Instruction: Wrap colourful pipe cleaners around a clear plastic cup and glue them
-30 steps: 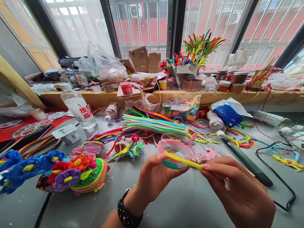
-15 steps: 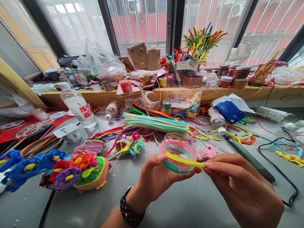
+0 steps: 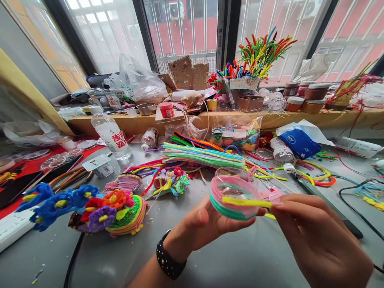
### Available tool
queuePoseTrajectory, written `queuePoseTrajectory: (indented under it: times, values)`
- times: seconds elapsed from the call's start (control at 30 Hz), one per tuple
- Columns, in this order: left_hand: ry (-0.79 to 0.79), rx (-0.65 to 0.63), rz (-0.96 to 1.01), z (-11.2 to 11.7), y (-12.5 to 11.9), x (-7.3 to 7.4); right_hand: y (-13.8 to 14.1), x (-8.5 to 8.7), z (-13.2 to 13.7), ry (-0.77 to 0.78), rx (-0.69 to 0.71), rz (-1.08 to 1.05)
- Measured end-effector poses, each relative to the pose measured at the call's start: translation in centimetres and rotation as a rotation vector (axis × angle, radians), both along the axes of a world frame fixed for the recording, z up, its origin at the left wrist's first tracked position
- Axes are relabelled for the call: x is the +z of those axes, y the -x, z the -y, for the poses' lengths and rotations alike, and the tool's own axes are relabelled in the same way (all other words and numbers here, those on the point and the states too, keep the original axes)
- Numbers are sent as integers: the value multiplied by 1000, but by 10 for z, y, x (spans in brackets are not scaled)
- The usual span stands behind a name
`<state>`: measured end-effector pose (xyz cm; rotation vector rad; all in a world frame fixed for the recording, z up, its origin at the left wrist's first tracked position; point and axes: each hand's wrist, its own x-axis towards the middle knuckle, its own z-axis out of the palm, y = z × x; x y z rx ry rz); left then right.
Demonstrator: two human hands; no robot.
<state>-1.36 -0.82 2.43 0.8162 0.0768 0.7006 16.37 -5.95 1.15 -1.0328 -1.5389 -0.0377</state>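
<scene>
– Yellow stem: where does it lie now?
– Across the front of the cup. A second ago it ran free in front of the cup. Now its left end sits against the wall, so the yellow turn looks begun but not closed.
– And the hands?
– The left hand has slid under the cup, and its fingers curl round the base and hold it. The right hand, right of the cup, pinches the stem's other end tight between thumb and fingertips.
– Has the cup moved?
– It has come up and a little to the right, and hangs clear of the counter.
– What room is there around it?
– Below the cup and toward the person, the counter is bare. Behind the cup a bundle of loose stems lies near. Left of the cup the flower piece sits well apart. Right of the cup and behind the right hand a dark tool lies slantwise, so that side looks the tightest for a wide sweep.
</scene>
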Motion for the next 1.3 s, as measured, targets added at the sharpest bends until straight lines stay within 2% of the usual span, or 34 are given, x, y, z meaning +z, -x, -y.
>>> queuePoseTrajectory:
  times: [0.27, 0.5, 0.67, 1.3]
  values:
    - [-14, 96, 4, -2, -1, -11, 2, -1, -5, 61, -1, -56]
    - [40, 204, 9, -1, -4, -14, 1, -2, -7, 105, -1, -44]
    - [56, 279, -28, -1, -5, -14, 1, -1, -9, 99, 1, 48]
    - [40, 287, 16, -1, -8, -7, 0, -3, -6, 90, 25, 81]
